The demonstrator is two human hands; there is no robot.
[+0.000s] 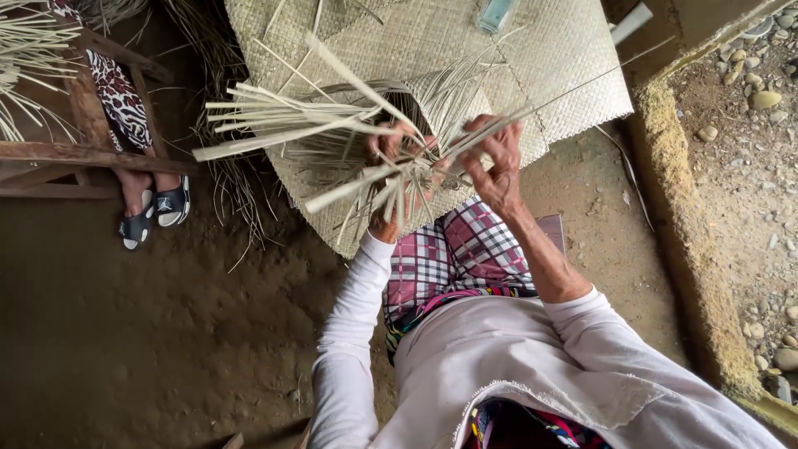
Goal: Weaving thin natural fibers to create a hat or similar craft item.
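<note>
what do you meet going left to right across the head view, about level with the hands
wooden bench → another person's sandalled feet → bundle of pale leaf strips → left hand → right hand → woven mat → concrete kerb → gravel

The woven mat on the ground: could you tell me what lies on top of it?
On the woven mat a pale bottle lies near its far edge. The strips and both hands hide its middle.

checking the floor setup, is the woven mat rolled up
No, the woven mat lies spread flat on the dirt floor, beyond the hands working the pale strips.
</note>
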